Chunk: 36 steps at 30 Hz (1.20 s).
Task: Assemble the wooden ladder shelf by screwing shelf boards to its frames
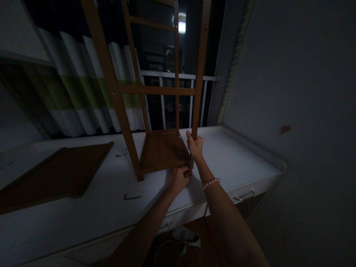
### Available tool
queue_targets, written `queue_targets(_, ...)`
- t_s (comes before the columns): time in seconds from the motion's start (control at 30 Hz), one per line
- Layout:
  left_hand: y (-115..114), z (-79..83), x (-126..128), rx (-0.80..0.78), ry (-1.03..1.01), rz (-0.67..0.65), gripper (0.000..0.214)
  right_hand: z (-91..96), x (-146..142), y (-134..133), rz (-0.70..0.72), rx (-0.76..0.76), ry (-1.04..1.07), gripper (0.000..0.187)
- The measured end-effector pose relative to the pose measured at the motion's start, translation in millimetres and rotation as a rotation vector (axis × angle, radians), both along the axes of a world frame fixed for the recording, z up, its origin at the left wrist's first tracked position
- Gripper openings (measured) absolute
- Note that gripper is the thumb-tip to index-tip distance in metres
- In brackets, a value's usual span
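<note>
A tall wooden shelf frame (155, 89) stands on a white desk top (239, 155), with one brown shelf board (162, 150) fitted at its bottom. My right hand (195, 147), with a bead bracelet on the wrist, is wrapped round the frame's near right post just above the desk. My left hand (180, 178) is closed in a pinch at the foot of that post, at the shelf's front right corner. What it pinches is too small to make out.
A loose brown board (59, 174) lies flat on the left of the desk. An L-shaped key (132, 196) and small bits of hardware (122, 154) lie on the white top. Striped curtain and a white railing are behind; a grey wall is to the right.
</note>
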State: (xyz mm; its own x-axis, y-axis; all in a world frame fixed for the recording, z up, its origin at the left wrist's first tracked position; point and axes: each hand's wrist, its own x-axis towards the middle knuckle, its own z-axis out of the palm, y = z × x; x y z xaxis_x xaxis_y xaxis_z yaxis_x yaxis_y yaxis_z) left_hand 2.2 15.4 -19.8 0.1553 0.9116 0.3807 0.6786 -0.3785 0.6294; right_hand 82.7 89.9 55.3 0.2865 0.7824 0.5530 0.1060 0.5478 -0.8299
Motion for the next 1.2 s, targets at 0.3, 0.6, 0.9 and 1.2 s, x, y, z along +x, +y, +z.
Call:
queue_targets(0.3, 7.1, -5.2, -0.1, -0.05, -0.146, -0.062, 0.02, 1.0, -0.6, 0.3, -0.012, 0.0, 0.005, 0.045)
queue_targets(0.6, 5.3, -2.3, 0.5, -0.033, -0.106, -0.027, 0.019, 2.7, -1.6, -1.5, -0.041, -0.001, -0.006, 0.045)
queue_targets(0.9, 2.1, 3.2, 0.4, -0.056, -0.13, -0.017, 0.02, 5.7, -3.9, -2.9, -0.153, 0.011, -0.048, 0.044)
queue_targets(1.2, 2.6, 2.2, 1.1, -0.049, -0.146, -0.016, 0.019, 6.7, -6.1, -6.6, -0.2, 0.032, -0.044, 0.043)
